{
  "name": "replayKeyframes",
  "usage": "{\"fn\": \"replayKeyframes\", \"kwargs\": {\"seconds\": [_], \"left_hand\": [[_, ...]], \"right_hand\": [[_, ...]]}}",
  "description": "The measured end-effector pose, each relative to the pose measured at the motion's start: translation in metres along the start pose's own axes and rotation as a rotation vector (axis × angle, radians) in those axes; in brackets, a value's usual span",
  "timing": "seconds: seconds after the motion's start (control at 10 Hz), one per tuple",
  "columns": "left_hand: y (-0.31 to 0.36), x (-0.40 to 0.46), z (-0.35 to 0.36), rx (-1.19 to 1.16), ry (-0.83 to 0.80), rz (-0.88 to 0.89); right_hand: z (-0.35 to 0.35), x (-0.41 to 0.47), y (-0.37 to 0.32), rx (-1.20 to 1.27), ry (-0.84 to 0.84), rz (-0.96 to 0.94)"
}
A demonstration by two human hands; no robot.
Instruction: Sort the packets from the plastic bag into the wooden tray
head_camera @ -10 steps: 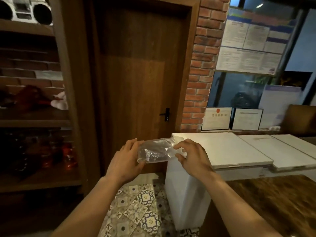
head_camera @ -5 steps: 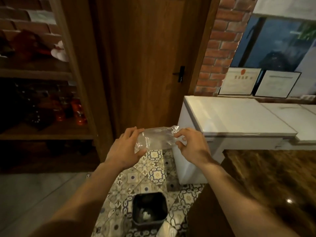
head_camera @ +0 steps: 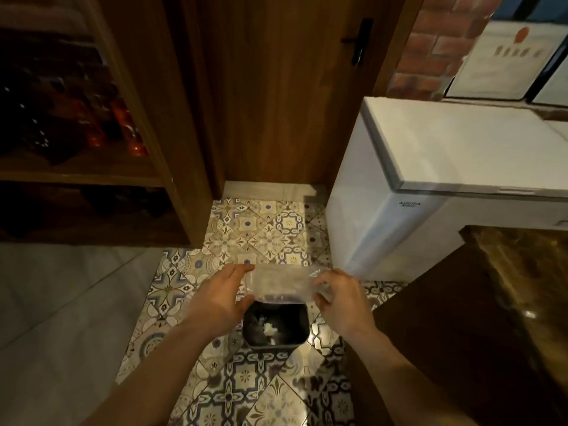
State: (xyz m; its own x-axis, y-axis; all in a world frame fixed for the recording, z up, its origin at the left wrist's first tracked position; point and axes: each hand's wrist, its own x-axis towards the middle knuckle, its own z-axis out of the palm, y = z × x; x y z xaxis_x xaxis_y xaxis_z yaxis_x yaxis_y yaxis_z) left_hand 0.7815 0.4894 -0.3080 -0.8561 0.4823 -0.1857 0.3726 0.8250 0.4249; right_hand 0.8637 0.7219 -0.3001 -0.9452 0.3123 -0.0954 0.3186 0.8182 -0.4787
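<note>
Both hands grip one plastic bag [head_camera: 278,284]: my left hand [head_camera: 219,298] and right hand [head_camera: 341,298] hold opposite ends, its long axis level, directly above the bin [head_camera: 275,327].

bin [head_camera: 274,325]: small, dark and square, set on the patterned floor, some white scraps seen inside
floor [head_camera: 246,235]: ornate blue and tan tiles in the middle, plain grey to the left
door [head_camera: 276,87]: dark wood, shut, a black handle [head_camera: 359,41] fitted near its right edge
shelf [head_camera: 76,176]: wooden unit left of the door, red and dark items stacked on it, too dim to be made out
freezer [head_camera: 430,167]: white chest type, lid down, right of the door
brick wall [head_camera: 430,47]: seen behind the freezer
frames [head_camera: 498,59]: certificates propped at upper right
counter [head_camera: 507,287]: dark and glossy, at lower right
</note>
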Motion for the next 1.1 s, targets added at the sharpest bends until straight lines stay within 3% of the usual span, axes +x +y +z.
{"fn": "replayKeyframes", "kwargs": {"seconds": [0.3,0.6,1.0,1.1], "left_hand": [[-0.062,0.024,0.075,-0.005,-0.113,-0.104],[-0.103,0.032,0.103,-0.053,-0.154,-0.179],[-0.109,0.052,0.111,-0.074,-0.120,-0.156],[-0.103,0.052,0.103,-0.085,-0.102,-0.145]], "right_hand": [[0.127,0.015,0.061,-0.127,-0.094,0.265],[0.192,0.041,0.076,-0.155,-0.115,0.412],[0.187,0.045,0.070,-0.081,-0.141,0.273],[0.178,0.041,0.071,-0.032,-0.216,0.253]]}}
